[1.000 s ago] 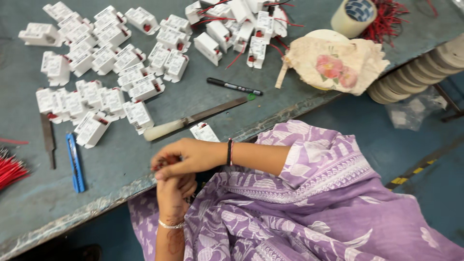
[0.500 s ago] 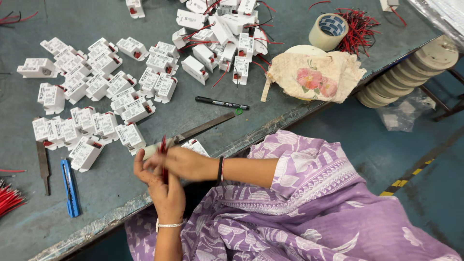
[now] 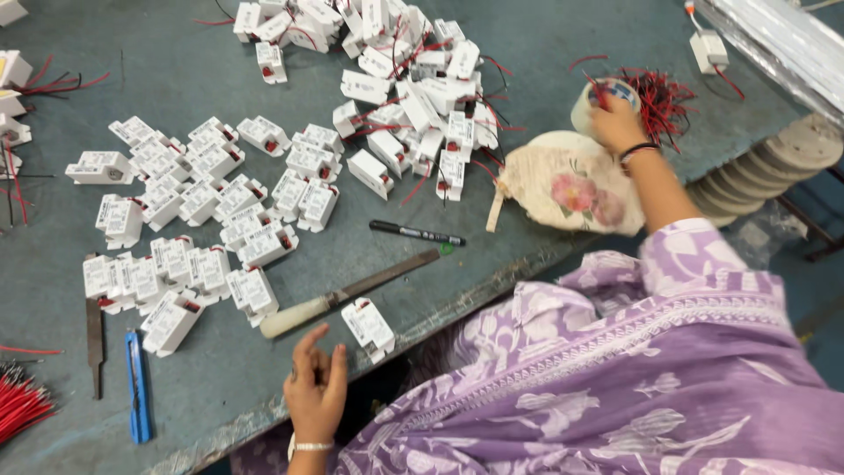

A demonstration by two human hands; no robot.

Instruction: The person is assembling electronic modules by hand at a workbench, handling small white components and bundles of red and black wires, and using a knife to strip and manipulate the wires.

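While the left hand (image 3: 315, 387) rests flat and empty at the table's (image 3: 492, 229) near edge, a white plastic module (image 3: 367, 325) lies just up and right of its fingertips. Far right, the right hand (image 3: 615, 123) grips the tape roll (image 3: 587, 107) beside the red wires (image 3: 661, 97).

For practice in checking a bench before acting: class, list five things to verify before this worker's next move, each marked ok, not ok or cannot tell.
1. Right hand closed on the tape roll: ok.
2. Left hand free, open on the table: ok.
3. Single white block close to the left hand: ok.
4. Long blade apart from both hands: ok.
5. Red wires clear of the tape roll: cannot tell.
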